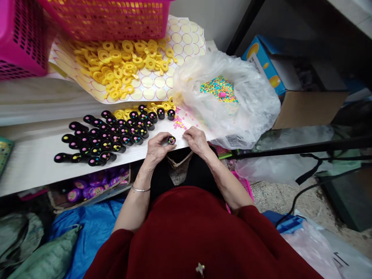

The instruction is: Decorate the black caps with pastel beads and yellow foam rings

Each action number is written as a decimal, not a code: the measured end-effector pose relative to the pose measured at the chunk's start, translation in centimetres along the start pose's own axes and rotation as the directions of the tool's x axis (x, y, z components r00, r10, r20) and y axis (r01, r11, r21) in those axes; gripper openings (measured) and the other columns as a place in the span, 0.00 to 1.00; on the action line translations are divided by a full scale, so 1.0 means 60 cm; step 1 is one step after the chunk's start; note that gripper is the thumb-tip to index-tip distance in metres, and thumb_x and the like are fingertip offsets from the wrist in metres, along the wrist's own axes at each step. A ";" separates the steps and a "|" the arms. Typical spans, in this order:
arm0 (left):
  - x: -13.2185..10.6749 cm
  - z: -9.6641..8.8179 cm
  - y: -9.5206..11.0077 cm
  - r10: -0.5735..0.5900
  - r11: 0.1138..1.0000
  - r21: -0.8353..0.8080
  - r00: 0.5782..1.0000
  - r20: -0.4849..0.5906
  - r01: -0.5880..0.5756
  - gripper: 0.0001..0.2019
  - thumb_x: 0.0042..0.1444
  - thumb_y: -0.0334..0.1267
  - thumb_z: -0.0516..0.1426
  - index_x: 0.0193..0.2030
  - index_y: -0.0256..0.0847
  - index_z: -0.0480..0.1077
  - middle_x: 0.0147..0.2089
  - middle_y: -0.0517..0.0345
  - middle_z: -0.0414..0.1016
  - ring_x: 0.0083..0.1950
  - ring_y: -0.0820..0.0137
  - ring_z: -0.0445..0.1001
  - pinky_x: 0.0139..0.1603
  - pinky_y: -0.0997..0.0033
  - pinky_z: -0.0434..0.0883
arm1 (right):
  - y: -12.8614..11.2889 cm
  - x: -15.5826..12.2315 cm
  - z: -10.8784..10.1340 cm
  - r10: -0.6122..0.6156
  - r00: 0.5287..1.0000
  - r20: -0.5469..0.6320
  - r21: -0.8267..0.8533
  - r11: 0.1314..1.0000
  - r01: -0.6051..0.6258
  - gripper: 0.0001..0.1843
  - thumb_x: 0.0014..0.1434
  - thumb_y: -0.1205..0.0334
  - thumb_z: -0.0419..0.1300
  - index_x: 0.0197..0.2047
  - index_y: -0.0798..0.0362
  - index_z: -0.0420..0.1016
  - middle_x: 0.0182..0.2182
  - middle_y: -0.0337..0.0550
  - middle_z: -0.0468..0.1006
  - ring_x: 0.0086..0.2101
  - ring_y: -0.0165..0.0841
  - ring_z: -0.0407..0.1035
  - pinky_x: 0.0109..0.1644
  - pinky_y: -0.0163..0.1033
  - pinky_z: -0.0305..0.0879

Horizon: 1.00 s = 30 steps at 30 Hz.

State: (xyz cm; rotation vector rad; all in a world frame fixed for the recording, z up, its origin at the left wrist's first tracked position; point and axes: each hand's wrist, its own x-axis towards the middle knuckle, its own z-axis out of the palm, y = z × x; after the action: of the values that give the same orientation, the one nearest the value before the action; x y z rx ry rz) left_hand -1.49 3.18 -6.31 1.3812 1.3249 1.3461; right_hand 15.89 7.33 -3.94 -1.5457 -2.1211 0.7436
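Observation:
My left hand [157, 148] is closed around a small round black container [171, 140] at the table's front edge, its open top toward me with coloured bits inside. Just to the right, my right hand [196, 140] has thumb and fingers pinched together above the table; whatever is between them is too small to tell. Small pink pieces [179, 123] lie scattered beyond the hands. Left of my left hand stand several black containers [100, 135] in a tight cluster, with pink and yellow bits in their tops.
Yellow plastic ring pieces [122, 68] are heaped on sticker sheets [154, 82] under a pink basket [110, 19]. A clear plastic bag [252, 100] holds coloured beads [217, 87] and a pink scoop-like piece. An open cardboard box [308, 108] stands at right; purple items [90, 188] lie in a box below.

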 end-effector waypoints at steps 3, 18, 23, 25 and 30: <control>0.002 0.001 0.001 0.003 1.000 0.021 1.000 -0.009 -0.003 0.16 0.36 0.36 0.68 0.35 0.39 0.76 0.35 0.57 0.75 0.39 0.68 0.73 0.44 0.68 0.70 | -0.002 -0.012 0.006 -0.044 0.999 0.016 -0.109 0.993 0.046 0.09 0.58 0.67 0.53 0.31 0.53 0.74 0.33 0.44 0.71 0.34 0.33 0.66 0.37 0.37 0.58; 0.002 0.003 0.006 0.039 0.998 0.053 0.999 0.000 -0.039 0.11 0.38 0.34 0.66 0.32 0.41 0.76 0.35 0.57 0.75 0.40 0.66 0.72 0.45 0.68 0.69 | -0.051 -0.013 0.013 -0.315 0.949 -0.020 0.130 0.940 0.315 0.11 0.62 0.66 0.50 0.32 0.53 0.72 0.30 0.42 0.66 0.33 0.31 0.64 0.39 0.36 0.61; 0.001 0.003 0.009 0.030 0.998 0.046 0.999 0.016 -0.031 0.11 0.38 0.31 0.63 0.32 0.41 0.76 0.36 0.58 0.75 0.41 0.66 0.72 0.45 0.68 0.69 | -0.063 -0.007 0.007 -0.306 0.949 0.080 -0.027 0.951 0.309 0.12 0.61 0.67 0.49 0.33 0.54 0.73 0.29 0.42 0.65 0.32 0.32 0.62 0.36 0.36 0.58; 0.002 0.003 0.009 0.017 0.999 0.037 1.000 0.017 -0.018 0.11 0.37 0.30 0.63 0.32 0.41 0.76 0.36 0.58 0.75 0.41 0.66 0.72 0.45 0.67 0.69 | -0.067 -0.005 0.002 -0.305 0.945 0.122 -0.080 0.946 0.315 0.12 0.61 0.68 0.49 0.32 0.54 0.73 0.29 0.42 0.65 0.31 0.31 0.60 0.35 0.36 0.57; 0.002 0.003 0.009 0.014 1.000 0.019 1.000 0.018 -0.014 0.12 0.37 0.28 0.63 0.32 0.41 0.76 0.36 0.58 0.74 0.41 0.66 0.72 0.45 0.67 0.69 | -0.073 -0.005 -0.005 -0.346 0.922 0.173 -0.147 0.917 0.371 0.12 0.61 0.69 0.48 0.32 0.54 0.72 0.29 0.41 0.64 0.29 0.31 0.57 0.32 0.36 0.53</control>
State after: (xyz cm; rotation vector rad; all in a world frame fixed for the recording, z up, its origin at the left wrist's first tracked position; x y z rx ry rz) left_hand -1.22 3.23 -5.78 1.4145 1.3218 1.3311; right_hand 12.97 6.05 -0.94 -1.1543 -2.5439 0.5627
